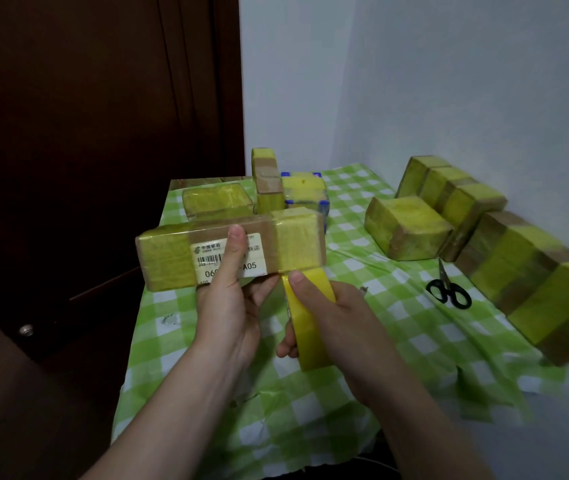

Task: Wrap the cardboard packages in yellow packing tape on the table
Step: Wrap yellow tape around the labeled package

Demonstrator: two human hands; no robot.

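**Package** [231, 251]: a long cardboard box held up off the table [207, 183], above its near left part. Its long side runs across the view and its label [207, 254] faces the camera. A yellow band sits at each end. The brown middle around the label is bare.

**Left hand** [227, 306]: grips the package from below with the thumb pressed on the label. The fingers go under and behind the box, mostly out of sight.

**Right hand** [342, 327]: clasps the tape roll [307, 323] just below the right-end band. The thumb rests on the roll's top, where the tape meets the box's lower edge. The two hands are close together, each holding its own item.

**Step in hand (judgement):** laying a turn of tape round the right end.

To do it well:
- Keep the tape taut between roll and box.
- Hold the roll square to the long edge so the turn does not skew.
- Rub each face down with the thumb before turning.
- Turn the box with the left hand rather than swinging the roll.

**Surroundings:**
- Scissors [449, 289] lie on the green-check cloth [311, 410] to the right, apart from the hands, ready for the cut.
- Taped boxes [536, 282] stand along the right side.
- More boxes [219, 202] stand at the back.
- A dark door [103, 133] is on the left.
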